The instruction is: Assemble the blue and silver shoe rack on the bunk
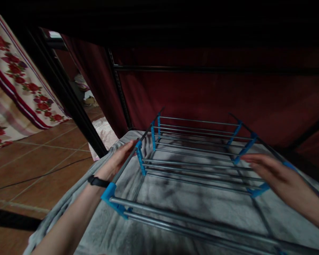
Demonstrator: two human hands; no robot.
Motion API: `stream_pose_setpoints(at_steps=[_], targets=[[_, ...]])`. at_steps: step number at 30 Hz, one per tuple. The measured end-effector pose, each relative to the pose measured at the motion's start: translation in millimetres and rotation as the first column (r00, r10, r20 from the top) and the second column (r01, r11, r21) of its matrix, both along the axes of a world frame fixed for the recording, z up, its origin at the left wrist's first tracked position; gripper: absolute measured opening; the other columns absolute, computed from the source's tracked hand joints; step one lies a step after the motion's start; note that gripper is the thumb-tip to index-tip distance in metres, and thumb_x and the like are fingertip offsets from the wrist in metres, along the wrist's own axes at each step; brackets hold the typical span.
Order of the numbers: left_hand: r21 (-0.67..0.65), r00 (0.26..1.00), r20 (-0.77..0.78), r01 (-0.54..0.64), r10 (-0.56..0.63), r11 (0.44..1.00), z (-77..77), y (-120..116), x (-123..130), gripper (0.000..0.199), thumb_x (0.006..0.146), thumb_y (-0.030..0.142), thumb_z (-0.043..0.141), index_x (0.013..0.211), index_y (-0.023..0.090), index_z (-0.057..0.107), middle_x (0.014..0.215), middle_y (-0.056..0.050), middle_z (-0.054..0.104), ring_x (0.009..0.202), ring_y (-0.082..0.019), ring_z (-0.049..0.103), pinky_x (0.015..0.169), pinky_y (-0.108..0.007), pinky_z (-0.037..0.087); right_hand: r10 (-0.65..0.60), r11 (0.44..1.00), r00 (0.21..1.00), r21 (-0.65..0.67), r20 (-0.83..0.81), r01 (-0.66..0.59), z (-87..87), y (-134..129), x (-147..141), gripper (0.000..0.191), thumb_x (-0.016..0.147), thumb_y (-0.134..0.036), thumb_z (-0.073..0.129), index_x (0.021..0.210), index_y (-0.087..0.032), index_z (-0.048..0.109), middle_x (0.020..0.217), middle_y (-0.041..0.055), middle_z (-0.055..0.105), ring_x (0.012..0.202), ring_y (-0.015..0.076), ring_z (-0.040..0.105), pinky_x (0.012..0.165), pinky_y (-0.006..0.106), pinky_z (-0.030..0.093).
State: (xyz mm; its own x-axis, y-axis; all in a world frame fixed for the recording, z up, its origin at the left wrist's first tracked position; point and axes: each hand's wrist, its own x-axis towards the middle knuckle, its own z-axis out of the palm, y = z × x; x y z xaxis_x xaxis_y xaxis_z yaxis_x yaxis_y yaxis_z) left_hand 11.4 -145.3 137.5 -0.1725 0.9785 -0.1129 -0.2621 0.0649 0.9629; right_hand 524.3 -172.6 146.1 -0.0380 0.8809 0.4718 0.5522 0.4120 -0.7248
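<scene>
A rack of grey metal tubes [191, 219] joined by blue plastic connectors [140, 158] lies on a grey blanket [172, 207]. My left hand [123, 154] is against the outer side of the rack's left rail, its fingers stretched forward near one connector; part of it is behind the rail, and whether it presses on the tube is hard to see. Over the rack's right side, my right hand [272, 171] is held with straight fingers, near a blue connector [246, 148] and slightly blurred. Nothing shows in its grasp. A black band is on my left wrist.
A black metal bed frame [69, 94] surrounds the blanket, with a dark beam overhead. Dark red cloth [202, 92] hangs behind the rack. To the left are a tiled floor [50, 159] with a thin cable [61, 166] and a floral curtain [21, 78].
</scene>
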Motion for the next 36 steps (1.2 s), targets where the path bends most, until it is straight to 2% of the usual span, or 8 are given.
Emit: stream_pose_setpoints(at_steps=[1,3,6,10,18,24,31,36], targets=[[-0.025,0.999,0.005,0.032,-0.032,0.999,2.0,5.6,5.4,0.046,0.087,0.045,0.072,0.119,0.013,0.068,0.109,-0.013,0.077,0.095,-0.025,0.074,0.085,-0.035,0.060,0.184,0.983,0.970,-0.043,0.156,-0.180,1.8,19.2,-25.0,0.045,0.090,-0.061,0.058,0.117,-0.028,0.073,0.121,0.0106,0.070,0.111,0.0281,0.066,0.097,0.042,0.053],[-0.057,0.998,-0.009,0.061,-0.061,0.997,3.6,12.5,12.1,0.037,0.086,0.038,0.073,0.114,0.013,0.070,0.100,-0.012,0.078,0.090,-0.024,0.075,0.082,-0.031,0.060,0.394,0.919,0.828,-0.152,0.400,-0.364,-3.7,46.6,-76.2,0.044,0.100,-0.048,0.046,0.136,-0.027,0.061,0.134,0.0090,0.065,0.123,0.0253,0.061,0.105,0.042,0.049],[-0.075,0.994,-0.042,0.094,-0.097,0.993,3.3,16.1,13.6,0.031,0.087,0.036,0.070,0.107,0.012,0.071,0.091,-0.013,0.078,0.085,-0.024,0.075,0.078,-0.031,0.061,0.442,0.891,0.650,-0.219,0.618,-0.398,-25.1,63.3,-138.1,0.042,0.101,-0.035,0.044,0.139,-0.021,0.057,0.138,0.0126,0.062,0.124,0.0267,0.061,0.105,0.043,0.048],[-0.052,0.992,-0.057,0.111,-0.114,0.992,1.0,17.2,10.5,0.032,0.087,0.040,0.069,0.103,0.012,0.071,0.090,-0.014,0.079,0.084,-0.026,0.075,0.077,-0.033,0.060,0.447,0.881,0.491,-0.272,0.748,-0.388,-40.4,66.3,-173.0,0.026,0.104,-0.025,0.043,0.116,-0.018,0.066,0.114,0.0109,0.070,0.101,0.0253,0.069,0.086,0.038,0.053],[-0.068,0.977,-0.133,0.161,-0.169,0.985,2.4,15.9,12.0,0.031,0.082,0.044,0.068,0.084,0.014,0.073,0.079,-0.010,0.077,0.070,-0.023,0.071,0.068,-0.032,0.056,0.367,0.905,0.506,-0.173,0.781,-0.389,-33.6,70.7,-169.2,0.015,0.104,-0.024,0.048,0.098,-0.021,0.061,0.097,0.0036,0.068,0.085,0.0203,0.068,0.062,0.029,0.038],[-0.078,0.979,-0.113,0.160,-0.168,0.984,6.1,16.7,13.0,0.024,0.077,0.038,0.069,0.081,0.015,0.074,0.087,-0.011,0.078,0.077,-0.024,0.072,0.072,-0.032,0.057,0.315,0.908,0.507,-0.098,0.802,-0.408,-35.5,71.2,-165.9,0.012,0.103,-0.023,0.049,0.099,-0.022,0.060,0.095,0.0022,0.068,0.081,0.0195,0.069,0.060,0.029,0.036],[-0.149,0.994,-0.060,0.086,-0.095,0.985,-1.7,17.4,8.9,0.025,0.076,0.040,0.071,0.086,0.017,0.073,0.073,-0.006,0.074,0.070,-0.023,0.070,0.065,-0.031,0.056,0.272,0.919,0.516,-0.061,0.812,-0.389,-19.9,69.8,-166.3,0.012,0.103,-0.022,0.050,0.106,-0.022,0.062,0.102,0.0029,0.071,0.083,0.0193,0.070,0.063,0.029,0.041],[-0.113,0.994,-0.029,0.099,-0.103,0.989,-6.6,17.9,7.4,0.025,0.078,0.039,0.071,0.089,0.017,0.071,0.067,-0.004,0.070,0.061,-0.019,0.064,0.057,-0.027,0.052,0.228,0.925,0.515,-0.018,0.826,-0.380,-18.0,69.8,-166.3,0.017,0.104,-0.023,0.048,0.111,-0.021,0.064,0.109,0.0056,0.072,0.085,0.0195,0.071,0.064,0.029,0.045]])
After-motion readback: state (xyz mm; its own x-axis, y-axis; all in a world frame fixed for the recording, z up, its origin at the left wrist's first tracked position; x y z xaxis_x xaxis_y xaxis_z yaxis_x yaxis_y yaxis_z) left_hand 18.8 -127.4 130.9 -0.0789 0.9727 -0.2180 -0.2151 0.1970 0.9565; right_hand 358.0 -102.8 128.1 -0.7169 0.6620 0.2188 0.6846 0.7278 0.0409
